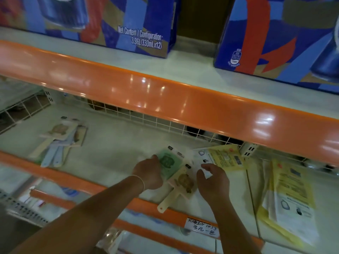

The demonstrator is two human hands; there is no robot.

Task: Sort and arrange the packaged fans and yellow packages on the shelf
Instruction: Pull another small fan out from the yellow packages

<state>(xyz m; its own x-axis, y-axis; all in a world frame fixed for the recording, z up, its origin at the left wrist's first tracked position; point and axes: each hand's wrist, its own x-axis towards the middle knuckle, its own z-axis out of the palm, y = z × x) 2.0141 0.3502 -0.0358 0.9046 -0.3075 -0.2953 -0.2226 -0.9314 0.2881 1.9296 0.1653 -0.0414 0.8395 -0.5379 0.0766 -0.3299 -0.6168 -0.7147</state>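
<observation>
Near the front edge of the shelf (113,158), the left hand (149,174) grips a green packaged fan (167,162), fingers curled on its left side. Just beside it lies a cream packaged fan (181,182), its handle overhanging the orange lip. The right hand (213,180) hovers with fingers loosely apart, holding nothing. Yellow packages (224,157) lie toward the right end, and another fan pile (60,138) toward the left end.

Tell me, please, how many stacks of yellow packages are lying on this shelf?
2: one yellow package behind the right hand near the wire back, and a stack at the shelf's right end. Packages underneath may be hidden.
</observation>
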